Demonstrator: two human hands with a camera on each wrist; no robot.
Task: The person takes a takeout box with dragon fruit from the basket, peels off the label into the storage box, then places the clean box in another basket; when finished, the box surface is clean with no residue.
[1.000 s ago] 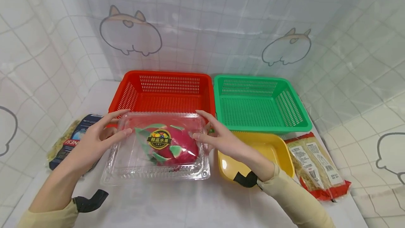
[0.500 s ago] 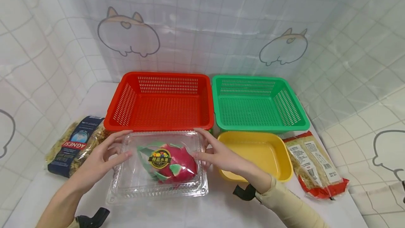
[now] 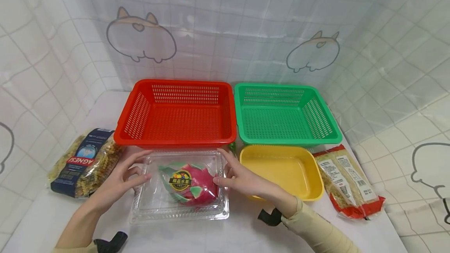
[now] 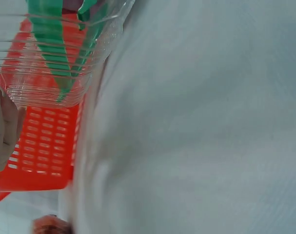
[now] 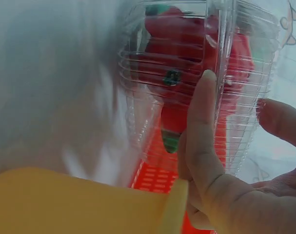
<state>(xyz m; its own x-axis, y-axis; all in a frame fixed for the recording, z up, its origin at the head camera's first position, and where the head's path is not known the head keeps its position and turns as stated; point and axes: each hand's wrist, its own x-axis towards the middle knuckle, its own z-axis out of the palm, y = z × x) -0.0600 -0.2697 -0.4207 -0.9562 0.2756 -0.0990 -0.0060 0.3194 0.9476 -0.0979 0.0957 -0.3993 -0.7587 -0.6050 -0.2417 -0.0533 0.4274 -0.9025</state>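
Note:
A clear plastic clamshell box [image 3: 151,206] with a dragon fruit [image 3: 202,184] inside is low in front of the red basket in the head view. A black and gold round label [image 3: 180,180] is on its lid. My left hand [image 3: 123,182] grips the box's left side, thumb over the lid edge; the left wrist view shows only part of this hand [image 4: 4,131] at the box's corner. My right hand [image 3: 242,177] holds the right side, and in the right wrist view its fingers [image 5: 201,112] lie along the box wall. Whether the box touches the table cannot be told.
A red basket [image 3: 175,142] and a green basket [image 3: 288,141] stand side by side at the back. Right of the box is a yellow basin [image 3: 281,167]. Bags of pasta [image 3: 81,163] and dry noodles [image 3: 348,182] flank them. Something green [image 3: 232,147] shows between the baskets.
Both hands have brought the box down and toward me, away from the red basket's front edge, then slightly right. The basket's front rim and the left pasta bag are now less covered.

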